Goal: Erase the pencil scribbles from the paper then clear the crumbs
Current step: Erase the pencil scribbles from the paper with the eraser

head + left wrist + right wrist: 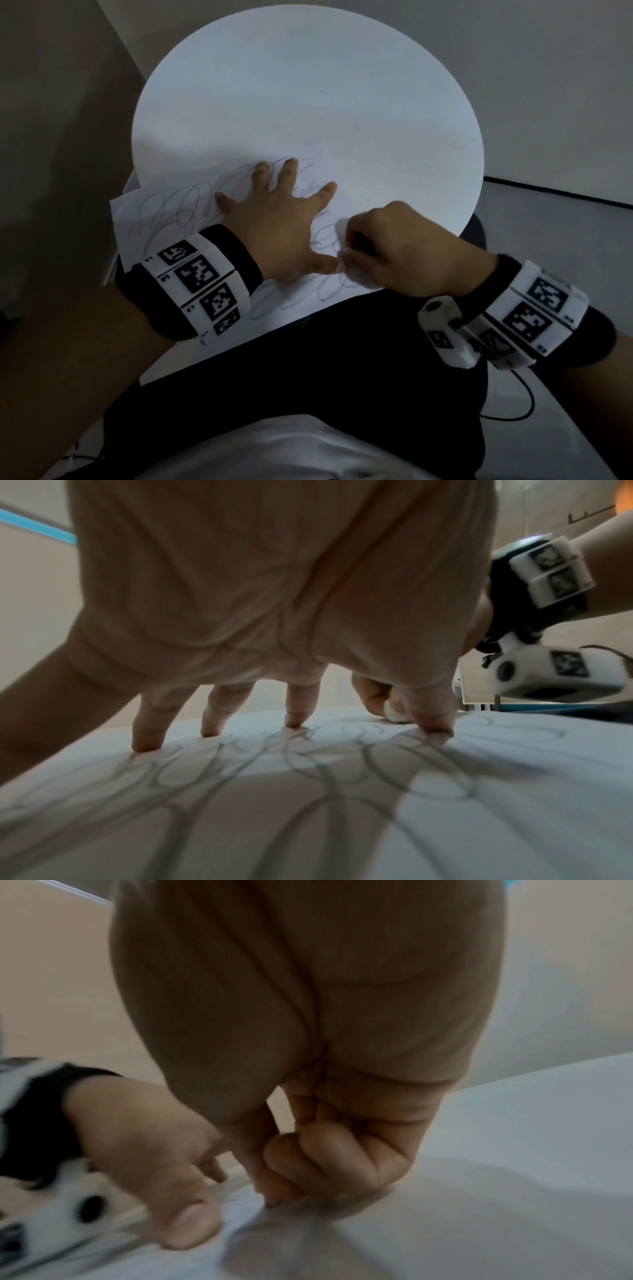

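At the near edge of a round white counter, a person works over a sheet of paper with both hands, a marker-covered band strapped round each wrist. Nearest, the right hand is bunched, its fingers curled tight and pinching a small white eraser down against the sheet, right beside the left thumb. The left hand lies spread flat, fingers straight and splayed with their tips pressing the sheet to pin it in place. The paper itself sits at the near-left of the counter, one corner hanging past the rim. Pencil scribbles loop across nearly all of it: to the left of the splayed hand, beneath the fingers, and on toward the far edge of the sheet. A pale patch just by the eraser may be rubbed clean, though the pictures are too dim to be sure. By the look of it the job is barely begun, with almost the whole tangle left to rub out. No crumbs can be made out, and the sweeping-up has plainly not started. Beyond the sheet the counter runs bare to the wall.
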Motion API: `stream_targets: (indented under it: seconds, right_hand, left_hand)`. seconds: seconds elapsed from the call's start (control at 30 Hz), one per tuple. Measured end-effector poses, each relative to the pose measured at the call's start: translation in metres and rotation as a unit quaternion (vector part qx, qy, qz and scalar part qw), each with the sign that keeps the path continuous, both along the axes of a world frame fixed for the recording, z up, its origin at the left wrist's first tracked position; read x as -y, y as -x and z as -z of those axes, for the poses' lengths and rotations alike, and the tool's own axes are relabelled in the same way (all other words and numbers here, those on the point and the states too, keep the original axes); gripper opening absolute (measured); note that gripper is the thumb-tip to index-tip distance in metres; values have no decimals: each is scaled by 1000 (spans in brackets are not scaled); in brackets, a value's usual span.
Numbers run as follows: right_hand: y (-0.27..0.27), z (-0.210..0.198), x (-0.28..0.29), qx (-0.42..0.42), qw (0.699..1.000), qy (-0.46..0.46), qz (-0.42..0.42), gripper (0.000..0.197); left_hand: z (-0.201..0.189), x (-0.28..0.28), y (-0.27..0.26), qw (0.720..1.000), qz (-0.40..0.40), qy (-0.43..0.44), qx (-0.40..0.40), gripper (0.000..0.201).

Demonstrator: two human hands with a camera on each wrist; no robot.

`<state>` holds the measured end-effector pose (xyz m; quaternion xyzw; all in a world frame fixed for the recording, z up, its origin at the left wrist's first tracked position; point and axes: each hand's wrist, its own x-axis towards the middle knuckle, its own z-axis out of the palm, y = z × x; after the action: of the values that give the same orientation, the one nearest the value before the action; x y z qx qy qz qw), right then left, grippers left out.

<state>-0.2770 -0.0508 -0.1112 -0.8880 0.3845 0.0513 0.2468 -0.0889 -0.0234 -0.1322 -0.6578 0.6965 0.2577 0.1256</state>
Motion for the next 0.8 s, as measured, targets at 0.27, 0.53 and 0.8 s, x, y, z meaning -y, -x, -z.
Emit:
stream_targets:
  seconds: [0.27, 0.53, 0.8]
  right_hand:
    - [5, -1, 10, -29, 999, 5, 27, 23]
    - [21, -22, 19, 142, 944, -218, 203, 17]
    - [10, -4, 31, 314, 852, -254, 334, 13]
  left_hand:
    - [-2, 0, 0, 1000, -5, -9, -6, 109]
    - [-1, -1, -2, 999, 32, -25, 20, 129]
    - [-3, -4, -4, 998, 47, -21, 37, 135]
